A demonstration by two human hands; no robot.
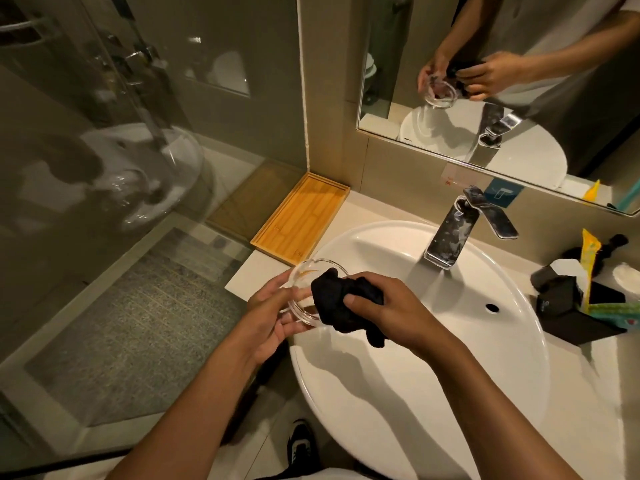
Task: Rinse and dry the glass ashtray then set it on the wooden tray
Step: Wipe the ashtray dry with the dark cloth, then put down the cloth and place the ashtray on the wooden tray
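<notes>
My left hand point(268, 306) holds a clear round glass ashtray point(304, 275) by its outer side, tilted so its opening faces right, over the left rim of the white sink point(450, 393). My right hand point(388, 306) grips a bunched black cloth point(341, 304) and presses it into the ashtray's bowl. The wooden tray point(299, 218) lies on the counter in the corner beyond the ashtray, with nothing on it.
A chrome tap point(453, 233) stands at the back of the sink, with no water running. A black holder with packets point(581, 303) sits on the counter to the right. A glass shower wall point(121, 202) runs along the left. A mirror point(502, 74) hangs above.
</notes>
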